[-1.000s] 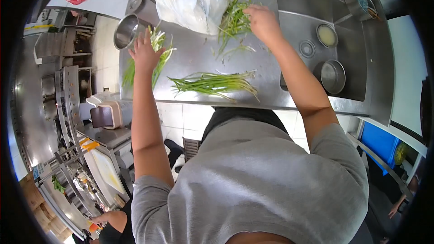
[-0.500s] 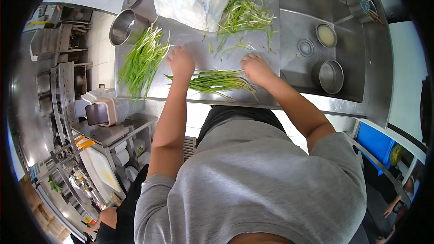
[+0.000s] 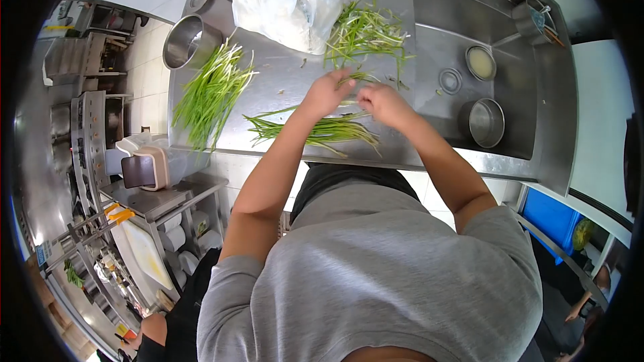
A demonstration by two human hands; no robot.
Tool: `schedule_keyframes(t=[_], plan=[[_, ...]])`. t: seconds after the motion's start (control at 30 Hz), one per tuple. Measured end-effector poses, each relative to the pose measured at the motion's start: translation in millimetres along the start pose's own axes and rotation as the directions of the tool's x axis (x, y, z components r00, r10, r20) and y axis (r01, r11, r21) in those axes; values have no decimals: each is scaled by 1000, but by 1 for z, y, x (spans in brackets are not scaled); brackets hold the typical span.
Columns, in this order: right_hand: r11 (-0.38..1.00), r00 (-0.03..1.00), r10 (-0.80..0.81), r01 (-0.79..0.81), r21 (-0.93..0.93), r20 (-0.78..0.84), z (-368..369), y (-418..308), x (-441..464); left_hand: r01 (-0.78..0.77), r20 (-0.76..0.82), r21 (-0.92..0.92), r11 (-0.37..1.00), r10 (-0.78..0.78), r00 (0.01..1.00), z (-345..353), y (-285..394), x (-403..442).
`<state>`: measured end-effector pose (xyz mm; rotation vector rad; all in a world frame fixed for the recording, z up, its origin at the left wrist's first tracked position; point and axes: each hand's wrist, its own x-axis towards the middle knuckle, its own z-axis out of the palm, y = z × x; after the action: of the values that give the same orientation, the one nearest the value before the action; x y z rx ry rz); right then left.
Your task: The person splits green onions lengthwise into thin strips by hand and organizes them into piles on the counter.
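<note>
My left hand [image 3: 327, 95] reaches over the middle of the steel counter, fingers stretched out beside a few loose green strands [image 3: 362, 76]. Just right of it, my right hand [image 3: 382, 103] is closed, thumb and fingers pinched together; what sits between them is too small to make out. Below both hands lies a bunch of thin green stalks [image 3: 332, 132], like chives or thin scallions, spread sideways near the counter's front edge. A bigger pile of similar stalks [image 3: 211, 97] with pale ends lies at left. Behind my hands is a tangled heap of yellowish-green trimmings [image 3: 365, 32].
A stuffed white plastic bag [image 3: 288, 7] stands at the back, with a steel pot [image 3: 191, 41] to its left. On the right is a sink [image 3: 429, 114] holding a bowl of cloudy liquid [image 3: 480, 63] and a steel pot [image 3: 486, 123]. Another person's knee [image 3: 154, 328] shows at lower left.
My left hand has moved right, from beside the left pile to the loose strands near my right hand. My right hand stays in nearly the same place. The view has shifted slightly.
</note>
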<state>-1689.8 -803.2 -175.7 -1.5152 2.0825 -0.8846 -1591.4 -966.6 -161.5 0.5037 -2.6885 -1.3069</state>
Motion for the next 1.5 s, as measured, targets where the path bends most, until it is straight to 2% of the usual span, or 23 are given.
schedule_keyframes(t=[0.07, 0.17, 0.27, 0.33, 0.37, 0.43, 0.53, 0.63, 0.73, 0.77, 0.87, 0.9, 0.97, 1.0, 1.03, 1.07, 1.13, 1.23, 1.3, 1.33, 1.37, 1.43, 1.5], plan=[[937, 987, 160, -162, 308, 31, -19, -6, 6, 116, 261, -110, 987, -84, 962, -14, 15, -7], [707, 945, 320, -283, 649, 64, -41, 2, 16, 196, 245, -85, 977, -170, 955, -30, 20, -12], [390, 915, 395, -251, 886, 86, -61, -4, 23, 203, 94, -169, 965, -189, 977, -43, 32, -15], [174, 904, 407, -218, 960, 132, -57, -23, 31, 142, 37, -190, 971, -137, 990, -36, 28, -14], [176, 919, 366, -221, 959, 145, -49, -26, 35, 109, 9, -200, 974, -110, 994, -34, 31, -12], [181, 944, 285, -226, 957, 169, -29, -26, 39, 150, 65, -228, 962, -139, 988, -36, 40, -13], [97, 921, 389, -54, 994, 12, -35, -13, 46, 163, 77, -270, 949, -147, 986, -43, 42, -15], [-50, 924, 383, 31, 998, -10, -40, -15, 49, 153, 30, -205, 967, -150, 988, -48, 41, -16], [-37, 934, 337, -110, 993, 116, -29, -31, 52, 136, -16, -154, 979, -140, 990, -46, 47, -12], [15, 923, 370, -125, 992, 110, -31, -30, 53, 133, -29, -146, 980, -139, 990, -46, 49, -13], [17, 904, 428, 16, 1000, -22, -39, -15, 58, 166, -13, -94, 982, -167, 986, -55, 53, -16], [-24, 898, 435, 88, 996, -69, -46, -7, 58, 169, -7, -80, 982, -170, 985, -58, 51, -19], [4, 870, 475, 149, 989, -133, -64, 10, 62, 172, 8, -54, 984, -172, 985, -66, 43, -23], [19, 854, 494, 179, 984, -165, -70, 16, 63, 192, 10, -104, 976, -192, 981, -68, 39, -24], [253, 836, 530, 3, 967, -142, -75, 15, 64, 212, 12, -153, 965, -212, 977, -70, 38, -24], [515, 836, 480, -23, 857, -266, -70, 15, 65, 232, 17, -202, 951, -234, 972, -71, 37, -24], [896, 847, 284, -68, 439, -449, -55, 13, 70, 236, -19, -171, 957, -243, 970, -71, 41, -22], [683, 778, 494, -71, 727, -388, -43, -18, 77, 216, -98, -62, 974, -222, 970, -70, 54, -16], [540, 899, 435, -226, 810, -39, -44, -46, 71, 159, -147, 15, 987, -155, 977, -64, 58, -16], [473, 917, 376, -314, 823, 133, -45, -53, 69, 107, -166, 47, 993, -98, 981, -60, 58, -15], [401, 923, 369, -268, 876, 113, -42, -55, 69, 56, -185, 79, 995, -40, 982, -58, 58, -14], [244, 932, 355, -172, 955, 77, -35, -55, 68, 128, -153, 74, 989, -115, 982, -60, 62, -14], [188, 935, 342, -169, 968, 97, -34, -51, 67, 165, -139, 91, 982, -152, 979, -63, 67, -15]])
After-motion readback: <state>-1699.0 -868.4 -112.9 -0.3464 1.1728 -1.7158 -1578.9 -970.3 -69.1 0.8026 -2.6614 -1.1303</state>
